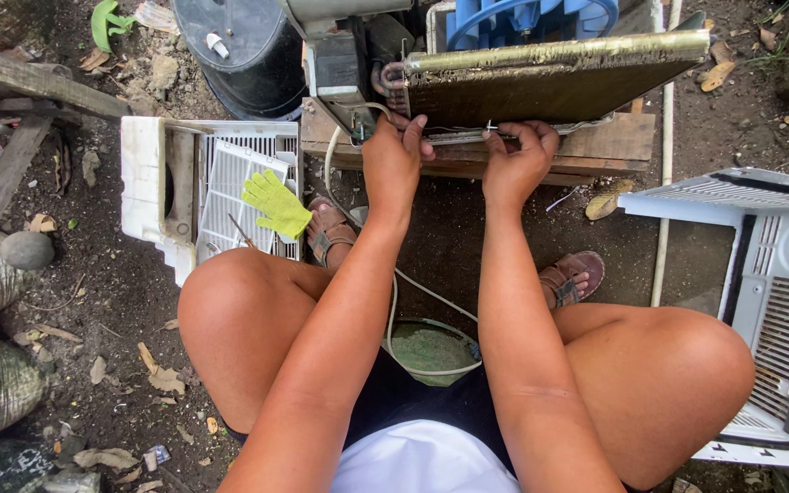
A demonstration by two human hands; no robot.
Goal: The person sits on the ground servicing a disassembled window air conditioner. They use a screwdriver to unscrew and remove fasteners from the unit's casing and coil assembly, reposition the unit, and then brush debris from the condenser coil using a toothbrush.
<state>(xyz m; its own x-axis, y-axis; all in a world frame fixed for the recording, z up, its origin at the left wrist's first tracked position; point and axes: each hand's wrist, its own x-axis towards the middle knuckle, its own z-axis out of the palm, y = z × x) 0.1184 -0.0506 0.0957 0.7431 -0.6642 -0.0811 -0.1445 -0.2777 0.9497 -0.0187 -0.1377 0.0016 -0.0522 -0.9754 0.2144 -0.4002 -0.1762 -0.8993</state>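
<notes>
A flat, finned metal coil panel with a dull brassy top edge (550, 78), part of a stripped-down cooling unit, stands tilted on a worn wooden board (623, 141) laid over bare dirt, directly ahead of the person's knees. Along the panel's lower front edge runs a thin pale metal strip (454, 137), and both hands meet there. The left hand (393, 160) grips the panel's lower left corner, fingers curled together around the edge near a cluster of bent copper tubes (387, 78). The right hand (518, 160) sits just beside it, fingers bunched and curled down onto the strip, thumb and forefinger pinching something small that cannot be made out. A white cord (413, 283) drops from the left corner and loops down between the person's legs, past a round green basin (431, 351) on the ground. Brown strapped sandals (573, 278) show on either side of the cord. Behind the panel a blue plastic fan wheel (531, 18) rises, with a black round tub (239, 46) to its left. Farther left, a white plastic housing with a slatted grille (203, 187) lies on the dirt, a yellow-green knitted glove (276, 203) resting on it. Another white slotted casing (760, 274) lies at the right, well apart from the hands.
</notes>
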